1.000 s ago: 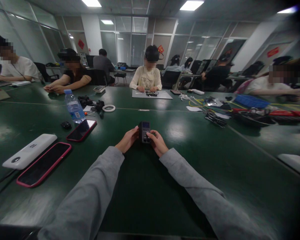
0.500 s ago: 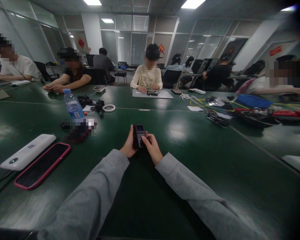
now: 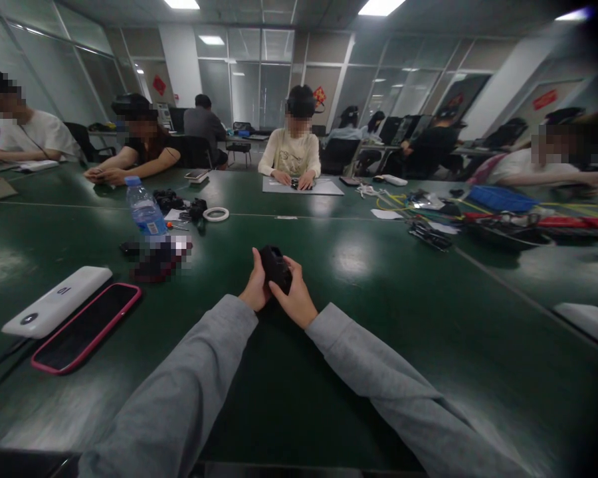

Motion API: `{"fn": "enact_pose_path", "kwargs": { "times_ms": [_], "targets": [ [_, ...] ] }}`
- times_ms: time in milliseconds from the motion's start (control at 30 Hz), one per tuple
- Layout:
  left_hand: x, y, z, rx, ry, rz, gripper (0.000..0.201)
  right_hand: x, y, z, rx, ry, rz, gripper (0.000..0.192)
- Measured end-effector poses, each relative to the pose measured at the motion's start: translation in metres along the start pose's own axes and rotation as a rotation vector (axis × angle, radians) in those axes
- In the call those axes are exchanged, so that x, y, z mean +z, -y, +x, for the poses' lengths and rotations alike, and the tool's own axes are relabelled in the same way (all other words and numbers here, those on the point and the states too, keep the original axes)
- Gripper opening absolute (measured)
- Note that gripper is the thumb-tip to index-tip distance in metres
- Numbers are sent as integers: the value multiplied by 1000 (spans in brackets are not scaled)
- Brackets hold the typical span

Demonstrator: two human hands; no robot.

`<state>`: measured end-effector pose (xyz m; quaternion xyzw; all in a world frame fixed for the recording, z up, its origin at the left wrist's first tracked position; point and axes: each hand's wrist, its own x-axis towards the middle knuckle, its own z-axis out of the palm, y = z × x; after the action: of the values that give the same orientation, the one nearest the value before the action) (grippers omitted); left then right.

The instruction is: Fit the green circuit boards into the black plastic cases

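Both hands hold a small black handheld device (image 3: 276,267) above the middle of the green table (image 3: 369,299). One of its dark, plain sides is turned up, and its small screen and buttons are out of sight. My left hand (image 3: 257,287) closes on the device's left side, with the thumb pointing up along it. Round the right side wraps my right hand (image 3: 297,296), its thumb across the near lower end. Grey sleeves cover both my forearms.
A white power bank (image 3: 60,302) and a phone in a pink case (image 3: 87,328) lie at left. Beyond them stand a water bottle (image 3: 147,209) and a tape roll (image 3: 216,214). Cables and a blue tray (image 3: 503,199) lie at right. A person (image 3: 293,153) sits opposite; others sit around.
The device has been turned over in my hands, so its screen and buttons no longer show. My right hand has shifted from the button face to a wrap around its side.
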<state>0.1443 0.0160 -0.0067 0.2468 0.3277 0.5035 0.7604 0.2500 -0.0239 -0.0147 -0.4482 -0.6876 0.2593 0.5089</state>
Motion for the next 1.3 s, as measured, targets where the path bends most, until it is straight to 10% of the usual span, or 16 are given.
{"fn": "enact_pose_path", "kwargs": {
  "times_ms": [267, 500, 833, 1067, 1300],
  "targets": [
    [2, -1, 1, 37, -86, -20, 68, -13, 7, 5, -5, -224, 76, 58],
    [4, -4, 2, 54, -12, -101, 62, -16, -8, 10, 158, -161, 215, 56],
    [-3, -2, 10, 96, 4, -125, 59, -26, -38, 22, 74, -221, -54, 48],
    [-2, -3, 7, 42, 85, -147, 58, -26, -44, 24, 101, -232, -142, 77],
    [-6, -11, 4, -11, 137, -135, 56, -46, -40, 29, 324, -301, -196, 55]
  ]
}}
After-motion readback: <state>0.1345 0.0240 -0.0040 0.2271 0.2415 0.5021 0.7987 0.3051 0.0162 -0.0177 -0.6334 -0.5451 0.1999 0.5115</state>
